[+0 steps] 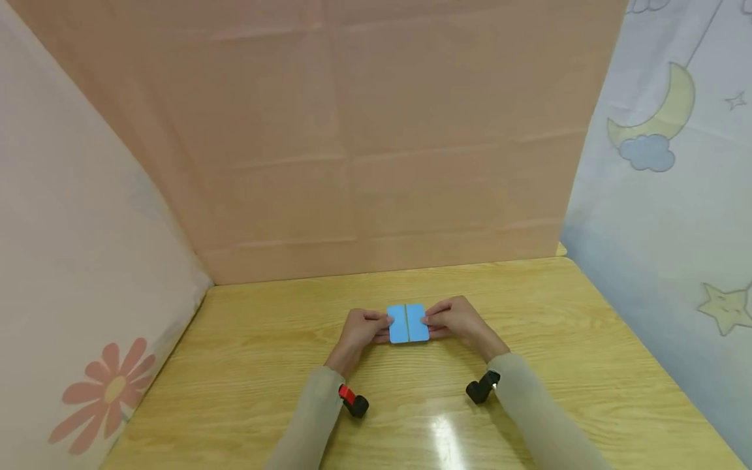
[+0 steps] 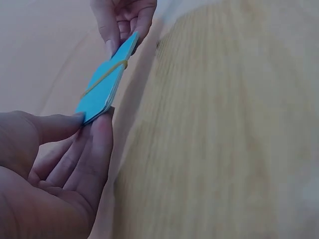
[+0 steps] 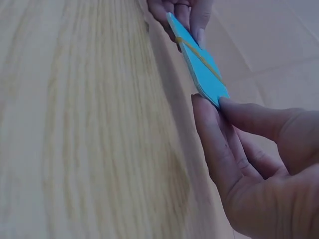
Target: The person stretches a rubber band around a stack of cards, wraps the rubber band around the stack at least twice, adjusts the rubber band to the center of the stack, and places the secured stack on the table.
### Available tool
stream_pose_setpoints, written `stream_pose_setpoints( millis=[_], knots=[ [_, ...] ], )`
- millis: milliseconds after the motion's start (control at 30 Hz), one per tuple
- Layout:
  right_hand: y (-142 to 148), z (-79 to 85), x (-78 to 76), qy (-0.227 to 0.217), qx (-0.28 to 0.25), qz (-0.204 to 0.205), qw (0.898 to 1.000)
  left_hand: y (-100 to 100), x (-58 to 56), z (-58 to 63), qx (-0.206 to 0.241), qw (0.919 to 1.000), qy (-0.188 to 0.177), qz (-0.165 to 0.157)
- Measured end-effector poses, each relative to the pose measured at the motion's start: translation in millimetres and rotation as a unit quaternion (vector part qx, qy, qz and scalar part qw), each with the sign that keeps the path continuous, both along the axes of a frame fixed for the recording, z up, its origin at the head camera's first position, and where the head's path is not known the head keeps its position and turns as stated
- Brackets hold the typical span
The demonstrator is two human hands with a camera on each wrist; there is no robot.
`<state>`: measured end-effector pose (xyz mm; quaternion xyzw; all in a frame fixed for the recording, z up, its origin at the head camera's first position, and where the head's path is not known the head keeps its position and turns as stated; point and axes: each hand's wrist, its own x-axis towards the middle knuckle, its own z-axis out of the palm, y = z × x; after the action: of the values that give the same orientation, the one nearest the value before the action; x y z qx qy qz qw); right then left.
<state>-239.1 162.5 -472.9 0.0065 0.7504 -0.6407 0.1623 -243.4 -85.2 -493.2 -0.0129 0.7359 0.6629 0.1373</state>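
Observation:
Between my two hands is a thin stack of blue cards with rounded corners. A yellowish rubber band runs round its middle. My left hand pinches the left edge, thumb on the blue face and fingers behind. On the opposite edge my right hand pinches in the same way. In the left wrist view the stack shows several pale layers along its side. The right wrist view shows the band lying flat across the blue face. The stack's back is hidden.
A wood-grain table lies under the hands. A plain tan cloth hangs behind it. Patterned cloths stand at both sides, with a pink flower on the left and a moon on the right. Each wrist carries a small black camera.

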Motion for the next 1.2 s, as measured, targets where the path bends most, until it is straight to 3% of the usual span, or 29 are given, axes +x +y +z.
stream_pose_setpoints(
  millis=[267,633,933,1200],
  knots=[
    [0,-4.4,-11.2,-0.003,0.026,-0.012,1.000,7,-16.8,6.3,-0.057,0.9983,0.002,-0.009],
    [2,-3.5,-21.5,0.015,0.073,-0.011,0.997,17,-21.9,14.6,-0.117,0.9927,0.026,0.010],
    [-1,-1.9,-24.3,0.021,0.101,-0.015,0.995,24,-23.8,12.4,-0.177,0.9820,0.055,0.035],
    [-6,2.8,-22.3,0.052,0.147,-0.026,0.987,27,-21.0,13.2,-0.248,0.9623,0.098,0.051]
  ],
)
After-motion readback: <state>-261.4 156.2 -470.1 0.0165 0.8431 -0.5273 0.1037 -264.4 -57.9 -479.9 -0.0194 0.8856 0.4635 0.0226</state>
